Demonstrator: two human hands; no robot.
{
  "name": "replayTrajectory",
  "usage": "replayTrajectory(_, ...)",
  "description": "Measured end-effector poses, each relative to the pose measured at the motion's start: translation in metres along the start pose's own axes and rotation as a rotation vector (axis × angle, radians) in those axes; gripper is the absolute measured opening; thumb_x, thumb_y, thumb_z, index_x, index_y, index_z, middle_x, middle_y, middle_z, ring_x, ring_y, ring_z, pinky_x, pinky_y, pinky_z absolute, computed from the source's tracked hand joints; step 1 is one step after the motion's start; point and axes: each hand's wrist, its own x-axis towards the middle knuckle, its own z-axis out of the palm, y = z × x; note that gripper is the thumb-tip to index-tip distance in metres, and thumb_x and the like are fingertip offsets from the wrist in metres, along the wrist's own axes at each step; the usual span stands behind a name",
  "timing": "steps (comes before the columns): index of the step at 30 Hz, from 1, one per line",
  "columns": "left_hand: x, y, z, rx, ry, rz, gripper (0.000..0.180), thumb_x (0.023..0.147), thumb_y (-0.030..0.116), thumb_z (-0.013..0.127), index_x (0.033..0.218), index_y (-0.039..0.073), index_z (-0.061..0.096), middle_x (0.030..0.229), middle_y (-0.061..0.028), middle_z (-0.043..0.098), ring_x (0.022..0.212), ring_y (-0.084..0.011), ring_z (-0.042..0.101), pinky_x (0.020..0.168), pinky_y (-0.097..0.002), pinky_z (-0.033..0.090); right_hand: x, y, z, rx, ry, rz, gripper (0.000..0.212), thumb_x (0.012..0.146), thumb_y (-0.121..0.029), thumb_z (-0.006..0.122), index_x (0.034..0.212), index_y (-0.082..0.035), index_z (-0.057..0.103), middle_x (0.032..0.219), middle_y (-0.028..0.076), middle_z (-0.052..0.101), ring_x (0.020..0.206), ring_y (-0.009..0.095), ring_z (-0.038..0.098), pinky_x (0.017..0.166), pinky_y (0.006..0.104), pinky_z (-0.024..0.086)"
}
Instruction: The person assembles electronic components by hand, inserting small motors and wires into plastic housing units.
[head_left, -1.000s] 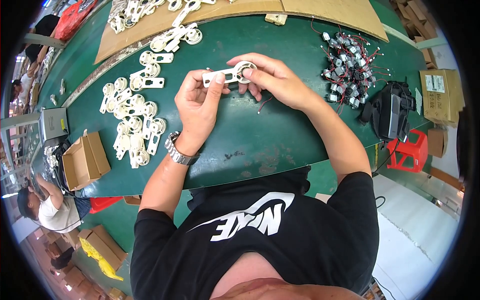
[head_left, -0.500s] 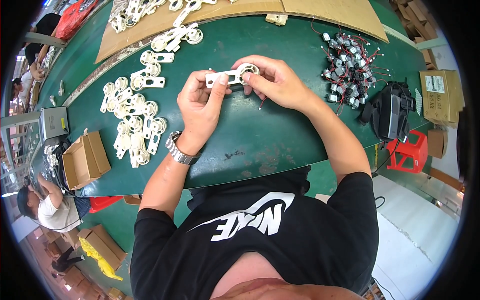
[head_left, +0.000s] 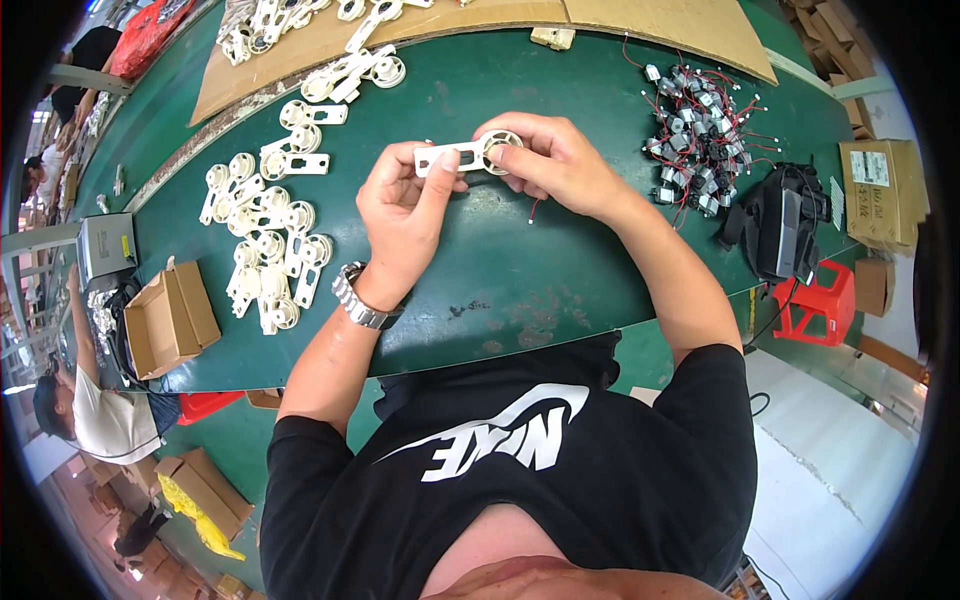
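A cream plastic housing [head_left: 462, 158], with a flat slotted arm and a round ring end, is held level between my two hands above the green table [head_left: 480, 260]. The fingers of my left hand [head_left: 405, 195] pinch its slotted end, thumb on top. My right hand [head_left: 555, 165] grips the ring end, its thumb pressed at the ring's opening. A thin red wire with a small white plug [head_left: 531, 220] hangs below my right fingers. Whatever the wire joins to is hidden by the ring and fingers.
Similar cream housings [head_left: 270, 215] lie in a loose group on the left, more on the cardboard sheet [head_left: 480, 20] behind. A pile of small motors with red wires [head_left: 700, 140] sits at right, near a black bag [head_left: 785, 225]. An open carton [head_left: 170, 320] stands at the left edge.
The housing and both hands have shifted very slightly to the right. The hanging wire has moved right too. At far left, a co-worker's arm has stretched out further.
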Motion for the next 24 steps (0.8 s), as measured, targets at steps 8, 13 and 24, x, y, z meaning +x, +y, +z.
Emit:
replayTrajectory(8, 0.001, 0.003, -0.001, -0.004, 0.022, -0.002, 0.014, 0.104, 0.003, 0.071, 0.114, -0.002, 0.062, 0.105, -0.0088, 0.075, 0.087, -0.0105, 0.072, 0.078, -0.0261, 0.061, 0.001, 0.002, -0.003, 0.048, -0.080, -0.036, 0.037, 0.108, -0.023, 0.064, 0.140, -0.004, 0.066, 0.084, 0.000, 0.066, 0.066, 0.004, 0.056, 0.056, 0.0217, 0.046)
replayTrajectory(13, 0.002, 0.004, -0.001, -0.016, 0.022, -0.034, 0.013, 0.104, 0.004, 0.071, 0.113, -0.002, 0.062, 0.105, -0.0087, 0.075, 0.087, -0.0104, 0.071, 0.077, -0.0261, 0.061, 0.002, 0.002, -0.003, 0.036, -0.090, -0.049, 0.039, 0.107, -0.021, 0.067, 0.141, -0.004, 0.064, 0.084, 0.000, 0.066, 0.067, 0.004, 0.055, 0.056, 0.0218, 0.045)
replayTrajectory(24, 0.012, 0.002, -0.004, 0.251, 0.089, -0.058, 0.035, 0.115, 0.030, 0.054, 0.132, -0.001, 0.052, 0.103, -0.0064, 0.063, 0.074, -0.0097, 0.059, 0.064, -0.0255, 0.053, 0.006, 0.000, -0.006, 0.073, 0.076, -0.082, 0.036, 0.107, -0.020, 0.069, 0.140, -0.006, 0.061, 0.085, -0.001, 0.065, 0.069, 0.005, 0.057, 0.055, 0.0219, 0.046)
